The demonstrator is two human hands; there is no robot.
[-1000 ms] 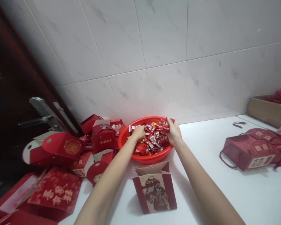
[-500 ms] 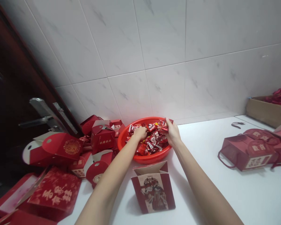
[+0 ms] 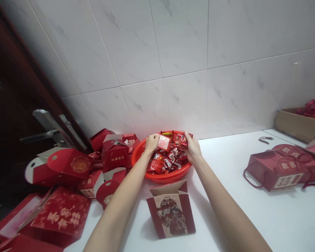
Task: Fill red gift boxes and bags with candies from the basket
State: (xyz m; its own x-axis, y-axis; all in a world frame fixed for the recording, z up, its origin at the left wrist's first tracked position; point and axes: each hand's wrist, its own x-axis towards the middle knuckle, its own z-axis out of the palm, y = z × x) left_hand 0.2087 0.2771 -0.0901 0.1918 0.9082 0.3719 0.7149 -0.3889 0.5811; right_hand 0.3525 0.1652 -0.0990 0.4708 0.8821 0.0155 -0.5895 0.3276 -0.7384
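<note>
A red plastic basket (image 3: 164, 179) full of red-wrapped candies (image 3: 170, 162) stands against the wall. At its left side my left hand (image 3: 152, 142) is closed on a red packet with a pale label (image 3: 163, 142), held just over the candies. My right hand (image 3: 193, 148) is at the basket's right rim, its fingers closed around red-wrapped candies (image 3: 183, 140). Directly in front of the basket stands a dark red paper gift box (image 3: 172, 215), upright with its top open and a printed picture of figures on its front. Its inside is mostly hidden.
Several red gift boxes (image 3: 68, 166) crowd the left side near a dark door with a metal handle (image 3: 46, 127). On the right lie more gift boxes with cord handles (image 3: 280, 168), a dark cord loop (image 3: 266, 140) and a cardboard box (image 3: 299, 124) of dark red cords.
My left hand has come up out of the candies toward the basket's back left, now with a pale-labelled red packet. My right hand stays nearly where it was, still holding candies.
</note>
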